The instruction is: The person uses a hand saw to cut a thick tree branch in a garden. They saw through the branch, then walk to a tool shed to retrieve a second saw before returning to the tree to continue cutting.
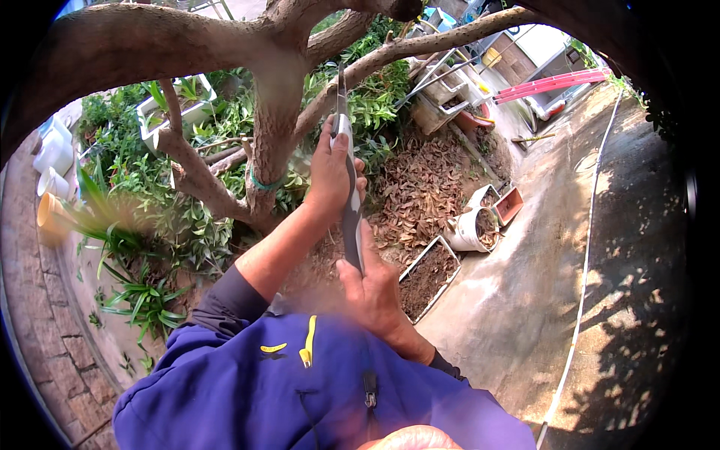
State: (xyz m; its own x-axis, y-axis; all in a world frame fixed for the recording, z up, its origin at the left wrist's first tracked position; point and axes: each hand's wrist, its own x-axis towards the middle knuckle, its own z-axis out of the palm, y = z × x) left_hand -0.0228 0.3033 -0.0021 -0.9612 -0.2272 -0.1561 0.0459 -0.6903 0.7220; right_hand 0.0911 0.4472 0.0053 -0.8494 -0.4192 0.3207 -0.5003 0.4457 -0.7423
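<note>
My left hand [334, 171] wraps round the upper part of a long grey-and-white handle, which looks like that of a pruning saw [351, 225]. Lower down, my right hand [373, 289] grips the handle's end, thumb and forefinger on either side of it. A thin metal blade [342, 91] points up and away from the handle. Its tip lies across a slanting tree branch [379, 60] in the view; I cannot tell whether it touches. The thick forked trunk [271, 127] rises just left of my left hand, with a green tie round its lower part.
Big limbs [142, 45] arch across the top. Leafy plants [112, 124] and a white planter [146, 124] stand left. Dry leaves [420, 187], a soil-filled trough [448, 283] and pots [466, 231] lie right. A pink ladder-like object [555, 84] and a white hose [583, 292] lie beyond.
</note>
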